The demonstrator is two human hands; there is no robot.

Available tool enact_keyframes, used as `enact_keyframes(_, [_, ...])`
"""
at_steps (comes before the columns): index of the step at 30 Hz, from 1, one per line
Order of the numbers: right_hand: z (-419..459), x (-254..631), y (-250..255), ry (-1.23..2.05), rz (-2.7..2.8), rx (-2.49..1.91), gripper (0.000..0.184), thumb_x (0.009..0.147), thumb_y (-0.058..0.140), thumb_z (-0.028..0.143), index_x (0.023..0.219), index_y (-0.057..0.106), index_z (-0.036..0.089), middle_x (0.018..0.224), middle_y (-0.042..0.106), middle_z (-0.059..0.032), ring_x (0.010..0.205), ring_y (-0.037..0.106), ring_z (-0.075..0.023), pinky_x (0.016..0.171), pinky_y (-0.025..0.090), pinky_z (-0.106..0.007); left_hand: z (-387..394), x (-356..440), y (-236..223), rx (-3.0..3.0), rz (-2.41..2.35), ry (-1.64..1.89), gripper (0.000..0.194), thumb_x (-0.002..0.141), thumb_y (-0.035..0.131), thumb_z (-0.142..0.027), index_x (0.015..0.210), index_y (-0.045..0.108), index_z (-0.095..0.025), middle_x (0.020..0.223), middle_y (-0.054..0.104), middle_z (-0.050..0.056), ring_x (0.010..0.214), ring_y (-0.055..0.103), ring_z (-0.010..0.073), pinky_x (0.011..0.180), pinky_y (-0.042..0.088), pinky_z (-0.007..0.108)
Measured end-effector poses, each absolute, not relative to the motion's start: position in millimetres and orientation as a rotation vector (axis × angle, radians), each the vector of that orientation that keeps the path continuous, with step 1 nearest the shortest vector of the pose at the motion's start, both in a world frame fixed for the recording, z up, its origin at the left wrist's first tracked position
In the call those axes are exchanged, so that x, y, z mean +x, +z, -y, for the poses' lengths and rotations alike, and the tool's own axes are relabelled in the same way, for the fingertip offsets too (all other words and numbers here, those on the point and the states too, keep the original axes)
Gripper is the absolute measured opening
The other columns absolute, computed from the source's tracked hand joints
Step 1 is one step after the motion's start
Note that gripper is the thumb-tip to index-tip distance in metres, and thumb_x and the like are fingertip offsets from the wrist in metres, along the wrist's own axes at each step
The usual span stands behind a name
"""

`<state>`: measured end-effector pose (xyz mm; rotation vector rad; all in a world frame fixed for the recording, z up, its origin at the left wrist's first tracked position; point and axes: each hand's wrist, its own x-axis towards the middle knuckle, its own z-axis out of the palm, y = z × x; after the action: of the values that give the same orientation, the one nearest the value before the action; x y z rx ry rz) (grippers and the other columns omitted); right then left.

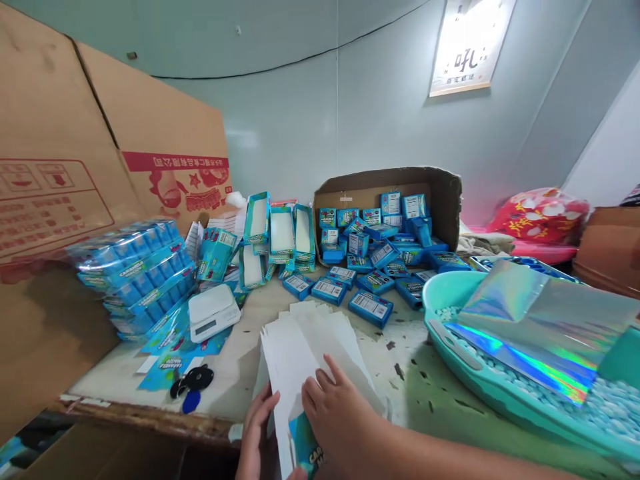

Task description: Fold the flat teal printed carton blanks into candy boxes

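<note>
A fanned stack of flat white card sheets (295,340) lies at the table's front edge. My left hand (257,433) is closed around the left edge of the top card, its thumb low at the frame's bottom. On that card rests my right hand (345,407), its index finger stretched forward and the other fingers curled down on the card. Between the hands shows a blue printed part (304,441) of the card with yellowish lettering. Its lower end is cut off by the frame.
Blue candy boxes (371,307) lie beyond the stack and fill a cardboard carton (455,207). Open blue trays (283,230), a white scale (213,313), black scissors (197,378) and wrapped packs (145,273) stand left. A turquoise basin (440,333) of pale sweets holds a shiny sheet (545,313).
</note>
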<state>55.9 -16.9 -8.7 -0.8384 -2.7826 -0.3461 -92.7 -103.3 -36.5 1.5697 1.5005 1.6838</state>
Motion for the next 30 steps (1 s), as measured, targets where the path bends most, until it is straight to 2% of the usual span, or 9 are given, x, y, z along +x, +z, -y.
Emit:
enact_keyframes(4, [28, 59, -7, -0.380, 2.605, -0.768, 0.022, 0.087, 0.062, 0.031, 0.102, 0.068, 0.015, 0.091, 0.070, -0.0090, 0.084, 0.064, -0.0282, 0.103, 0.046, -0.055, 100, -96, -47, 1.666, -1.627, 1.685, 0.056, 0.088, 0.059, -0.050, 0.138, 0.053, -0.026, 0.146, 0.051, 0.015, 0.138, 0.048, 0.0370, 0.113, 0.040, 0.056])
enact_keyframes(7, [42, 69, 1, -0.381, 2.389, -0.701, 0.004, 0.089, 0.061, 0.021, 0.084, 0.063, 0.021, 0.077, 0.064, 0.0002, 0.070, 0.061, -0.0202, 0.109, 0.039, -0.050, 100, -88, -42, 1.678, -1.650, 1.636, 0.047, 0.089, 0.057, -0.045, 0.133, 0.057, -0.027, 0.150, 0.046, 0.013, 0.139, 0.047, 0.0345, 0.111, 0.044, 0.050])
enact_keyframes(9, [51, 81, 8, -0.338, 2.283, -0.622, 0.008, 0.093, 0.058, 0.022, 0.094, 0.066, 0.023, 0.086, 0.068, 0.0001, 0.081, 0.064, -0.0198, 0.117, 0.027, -0.048, 103, -82, -34, 1.685, -1.645, 1.570, 0.038, 0.088, 0.058, -0.045, 0.121, 0.063, -0.027, 0.152, 0.042, 0.013, 0.139, 0.048, 0.0341, 0.108, 0.046, 0.049])
enact_keyframes(11, [57, 99, 14, -0.193, 2.244, -0.610, 0.028, 0.094, 0.058, 0.030, 0.121, 0.063, 0.023, 0.111, 0.069, -0.0058, 0.107, 0.063, -0.0248, 0.120, 0.022, -0.050, 107, -76, -24, 1.668, -1.663, 1.508, 0.027, 0.087, 0.060, -0.044, 0.105, 0.066, -0.026, 0.152, 0.042, 0.012, 0.137, 0.050, 0.0336, 0.107, 0.048, 0.049])
enact_keyframes(13, [58, 117, 14, 0.062, 2.103, -0.810, 0.043, 0.095, 0.056, 0.032, 0.137, 0.053, 0.024, 0.132, 0.060, -0.0123, 0.127, 0.054, -0.0297, 0.117, 0.030, -0.055, 110, -73, -15, 1.632, -1.708, 1.447, 0.019, 0.088, 0.060, -0.042, 0.096, 0.065, -0.026, 0.152, 0.043, 0.010, 0.134, 0.052, 0.0328, 0.106, 0.048, 0.050])
enact_keyframes(15, [56, 131, 10, 0.376, 1.859, -1.131, 0.042, 0.099, 0.049, 0.031, 0.141, 0.047, 0.023, 0.142, 0.053, -0.0157, 0.136, 0.047, -0.0317, 0.111, 0.038, -0.059, 113, -70, -8, 1.588, -1.737, 1.382, 0.019, 0.088, 0.061, -0.043, 0.098, 0.066, -0.027, 0.153, 0.041, 0.010, 0.132, 0.053, 0.0328, 0.103, 0.051, 0.049])
enact_keyframes(19, [57, 133, 2, 0.896, 1.642, -1.345, 0.048, 0.104, 0.042, 0.043, 0.147, 0.041, 0.024, 0.154, 0.045, -0.0161, 0.145, 0.039, -0.0324, 0.115, 0.032, -0.065, 117, -67, -3, 1.556, -1.705, 1.282, 0.026, 0.087, 0.065, -0.043, 0.111, 0.066, -0.031, 0.159, 0.031, 0.008, 0.137, 0.047, 0.0333, 0.098, 0.055, 0.045])
enact_keyframes(24, [68, 108, 10, 1.304, 1.361, -0.913, 0.041, 0.105, 0.044, 0.042, 0.145, 0.041, 0.035, 0.155, 0.046, -0.0091, 0.137, 0.051, -0.0229, 0.110, 0.049, -0.046, 118, -70, -5, 1.619, -1.656, 1.224, 0.025, 0.090, 0.063, -0.043, 0.114, 0.068, -0.036, 0.164, 0.025, 0.000, 0.146, 0.038, 0.0315, 0.100, 0.055, 0.039])
enact_keyframes(30, [77, 96, 6, 1.353, 1.404, -0.795, 0.037, 0.105, 0.044, 0.033, 0.142, 0.043, 0.037, 0.151, 0.050, -0.0063, 0.140, 0.048, -0.0187, 0.114, 0.045, -0.037, 118, -68, -7, 1.582, -1.728, 1.248, 0.029, 0.095, 0.055, -0.048, 0.118, 0.068, -0.037, 0.164, 0.031, -0.001, 0.148, 0.035, 0.0303, 0.114, 0.043, 0.047])
